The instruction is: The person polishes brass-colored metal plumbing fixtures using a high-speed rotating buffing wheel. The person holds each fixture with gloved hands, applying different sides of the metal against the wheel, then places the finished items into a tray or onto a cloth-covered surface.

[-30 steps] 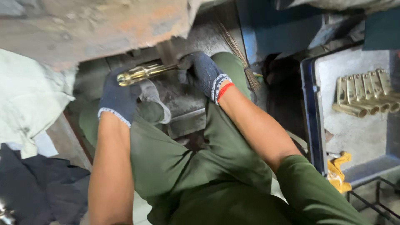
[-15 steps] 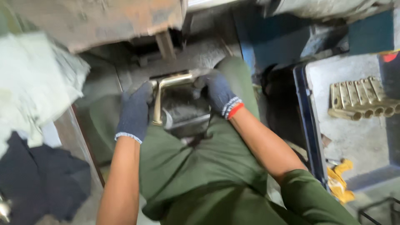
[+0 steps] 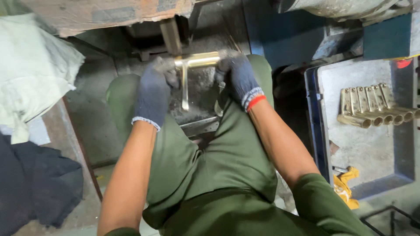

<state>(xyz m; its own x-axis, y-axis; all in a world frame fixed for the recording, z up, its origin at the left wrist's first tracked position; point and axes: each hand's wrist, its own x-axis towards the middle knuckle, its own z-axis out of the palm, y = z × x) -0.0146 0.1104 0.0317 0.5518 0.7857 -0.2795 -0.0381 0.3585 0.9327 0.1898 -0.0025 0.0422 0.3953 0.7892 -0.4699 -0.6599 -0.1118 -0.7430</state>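
Both gloved hands — left hand (image 3: 153, 94), right hand (image 3: 238, 78) — clamp the brass T-shaped fitting (image 3: 192, 65) against the spindle (image 3: 170, 35) at twelve o'clock — polishing apparently underway, steady pressure needed next.

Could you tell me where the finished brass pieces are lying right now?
In the head view they sit in a row in the blue tray, right of the right hand.

A row of brass pieces (image 3: 376, 111) is lying in a blue tray (image 3: 316, 131) at the right, with a yellow rag (image 3: 345, 185) sitting at the tray's near corner. A pale cloth (image 3: 33, 74) is hanging at the far left, and a dark cloth (image 3: 37, 185) is lying near it. A rusty metal slab (image 3: 109, 13) is overhanging the far side.
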